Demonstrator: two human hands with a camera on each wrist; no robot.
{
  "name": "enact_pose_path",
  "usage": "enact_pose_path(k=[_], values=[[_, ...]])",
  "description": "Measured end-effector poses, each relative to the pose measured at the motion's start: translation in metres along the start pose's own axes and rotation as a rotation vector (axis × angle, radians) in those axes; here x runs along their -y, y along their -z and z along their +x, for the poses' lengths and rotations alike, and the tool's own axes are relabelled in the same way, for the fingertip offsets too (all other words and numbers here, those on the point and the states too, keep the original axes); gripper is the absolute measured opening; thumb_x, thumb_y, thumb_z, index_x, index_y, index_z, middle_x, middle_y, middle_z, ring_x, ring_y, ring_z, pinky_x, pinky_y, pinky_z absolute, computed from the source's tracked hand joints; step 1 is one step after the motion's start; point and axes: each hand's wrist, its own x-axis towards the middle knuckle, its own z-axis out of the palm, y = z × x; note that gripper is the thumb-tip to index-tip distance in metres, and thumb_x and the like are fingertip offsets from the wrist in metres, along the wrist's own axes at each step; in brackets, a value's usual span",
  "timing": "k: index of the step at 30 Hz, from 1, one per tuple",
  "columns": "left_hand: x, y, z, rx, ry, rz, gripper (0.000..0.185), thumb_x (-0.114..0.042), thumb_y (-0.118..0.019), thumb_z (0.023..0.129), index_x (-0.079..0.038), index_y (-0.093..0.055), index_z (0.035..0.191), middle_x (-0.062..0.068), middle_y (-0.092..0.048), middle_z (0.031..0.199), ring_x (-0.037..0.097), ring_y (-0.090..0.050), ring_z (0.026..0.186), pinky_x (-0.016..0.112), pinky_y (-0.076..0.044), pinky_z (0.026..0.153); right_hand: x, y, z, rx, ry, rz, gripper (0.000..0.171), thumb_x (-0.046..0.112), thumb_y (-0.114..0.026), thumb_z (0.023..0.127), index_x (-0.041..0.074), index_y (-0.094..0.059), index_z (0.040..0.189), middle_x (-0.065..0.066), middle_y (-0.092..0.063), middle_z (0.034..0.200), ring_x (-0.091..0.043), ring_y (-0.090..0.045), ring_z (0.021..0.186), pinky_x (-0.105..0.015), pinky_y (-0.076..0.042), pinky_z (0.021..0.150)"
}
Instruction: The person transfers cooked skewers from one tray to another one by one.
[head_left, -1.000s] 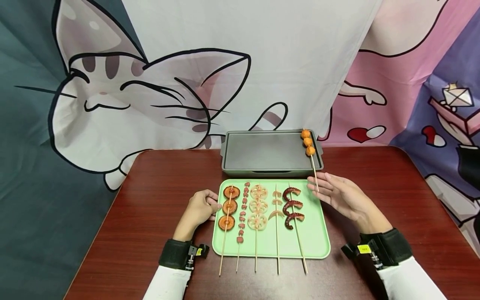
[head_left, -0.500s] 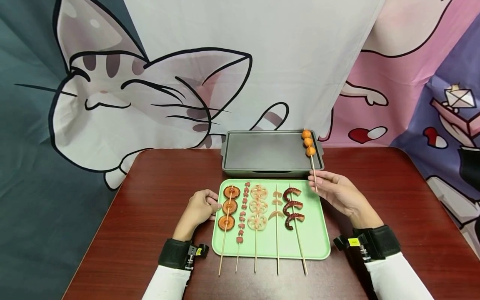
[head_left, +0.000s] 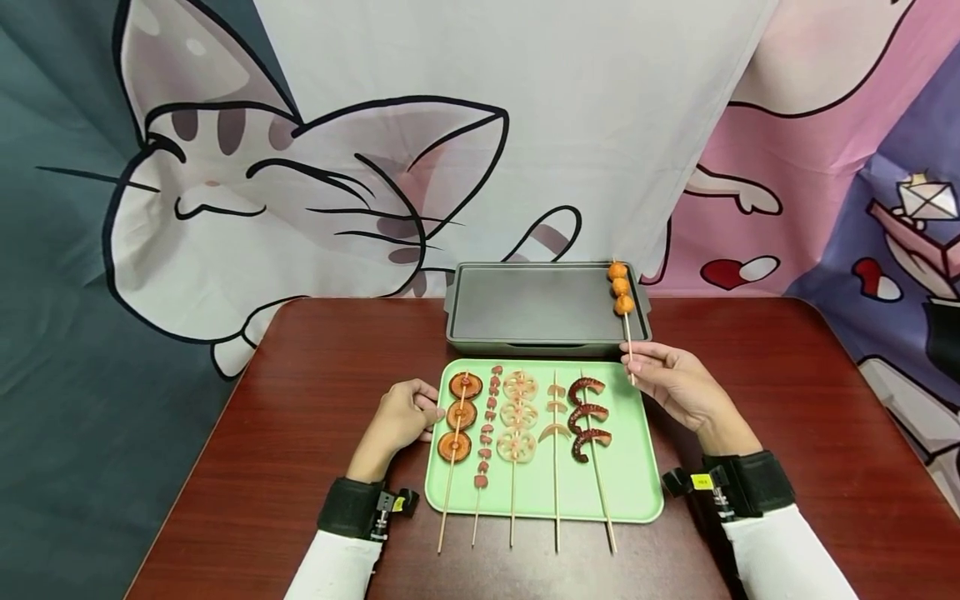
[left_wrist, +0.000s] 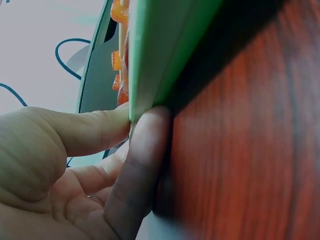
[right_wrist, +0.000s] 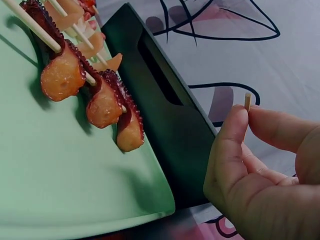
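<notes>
We log our right hand [head_left: 678,387], grip pinching the bare end of the fishball skewer [head_left: 625,321] between thumb and fingertips; its three orange balls lie over the right edge of the grey griddle pan [head_left: 540,308] at the far side of the bench [head_left: 315,367]. Our left hand [head_left: 401,417], grip curled, clasps the left rim of the green tray [head_left: 630,475] between thumb and forefinger. On the tray, side by side: sausage-slice skewer [head_left: 457,421], small-bead skewer [head_left: 486,425], lotus-root skewer [head_left: 516,417], pale-slice skewer [head_left: 555,417], octopus skewer [head_left: 587,417].
</notes>
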Motion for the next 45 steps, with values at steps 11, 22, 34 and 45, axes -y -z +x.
enact_pose_path(k=[11,22,34,45], values=[[-0.0007,0.0001,-0.0010,-0.003,0.002,-0.007,0.017,0.001,-0.072,0.092,0.003,-0.065,0.108,0.013,-0.066,0.085,0.016,-0.063,0.055,0.032,-0.061,0.052,-0.0032,0.0016,0.0000,0.030,0.042,-0.012,0.032,-0.014,-0.052,0.101,0.003,-0.069,0.122,-0.005,-0.075,0.105,-0.011,-0.074,0.091,-0.022,-0.063,0.082],[-0.0020,-0.0002,-0.0008,0.007,0.005,-0.002,0.016,0.001,-0.072,0.093,0.003,-0.065,0.108,0.014,-0.066,0.086,0.017,-0.064,0.057,0.032,-0.061,0.052,-0.0053,0.0013,-0.0015,0.057,0.064,-0.011,0.031,-0.015,-0.053,0.100,0.003,-0.069,0.120,-0.005,-0.075,0.105,-0.011,-0.074,0.090,-0.022,-0.063,0.080],[-0.0013,-0.0001,-0.0004,0.005,0.008,-0.005,0.016,0.001,-0.072,0.093,0.003,-0.065,0.107,0.014,-0.067,0.086,0.017,-0.064,0.057,0.032,-0.062,0.053,-0.0038,-0.0010,-0.0023,0.083,0.080,-0.025,0.030,-0.015,-0.053,0.100,0.002,-0.067,0.121,-0.004,-0.076,0.106,-0.011,-0.074,0.090,-0.023,-0.063,0.078],[-0.0026,0.0007,-0.0026,0.006,0.015,-0.005,0.017,0.002,-0.072,0.093,0.003,-0.065,0.108,0.014,-0.066,0.086,0.017,-0.063,0.057,0.032,-0.061,0.053,-0.0012,0.0009,-0.0097,0.084,0.058,-0.091,0.029,-0.015,-0.053,0.099,0.003,-0.064,0.118,0.000,-0.074,0.101,-0.009,-0.072,0.087,-0.022,-0.063,0.076]])
